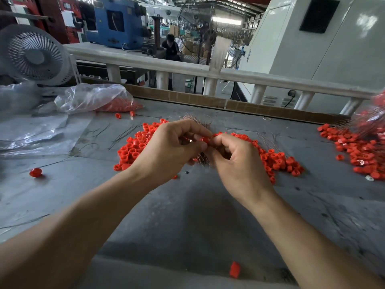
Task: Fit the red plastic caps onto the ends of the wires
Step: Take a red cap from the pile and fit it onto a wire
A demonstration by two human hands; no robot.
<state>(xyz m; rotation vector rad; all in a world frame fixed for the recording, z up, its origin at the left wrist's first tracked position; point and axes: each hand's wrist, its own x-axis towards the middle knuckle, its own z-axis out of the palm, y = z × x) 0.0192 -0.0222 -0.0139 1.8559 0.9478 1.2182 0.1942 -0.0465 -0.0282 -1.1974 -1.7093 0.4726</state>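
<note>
Caps [133, 151] in the middle pile: bright orange-red, plain, darker inside the hollows. Same red on the pile at right [358, 151], with a few pale silvery glints among it. Single cap [205, 139] between the fingertips: same red. Stray cap [35, 172] at left and one at the near edge [234, 269]: red. Wire bundle [195, 118]: coppery brown, thin strands; loose wires [123, 135] on the table look dark grey. Table [187, 215]: dull grey, scuffed, dark specks. Bag [93, 98]: clear, red showing through. Fan [35, 55]: white-grey, radial grille. Rail [187, 70]: off-white. Machine [116, 21]: blue. Cabinet [333, 49]: pale grey-white, black panel.
</note>
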